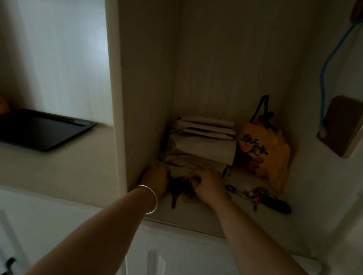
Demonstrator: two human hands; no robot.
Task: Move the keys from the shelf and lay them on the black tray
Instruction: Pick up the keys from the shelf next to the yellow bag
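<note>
A dark bunch of keys (176, 187) lies on the cream shelf (192, 219) inside an alcove. My left hand (156, 177), with a silver bangle on its wrist, is at the bunch's left side. My right hand (208, 185) pinches the bunch's top right part. Both hands have their fingers closed on the keys, and the blades hang toward the shelf's front edge. A second bunch of keys (257, 195) with a black fob lies further right on the same shelf. The black tray (31, 128) sits on the counter to the left, beyond the alcove's side wall.
Folded pale bags (202, 144) are stacked at the back of the shelf, with a yellow printed bag (264, 150) beside them. A brown wall plate (345, 127) with a blue cord (326, 69) hangs on the right wall. White cabinet doors (38, 234) are below.
</note>
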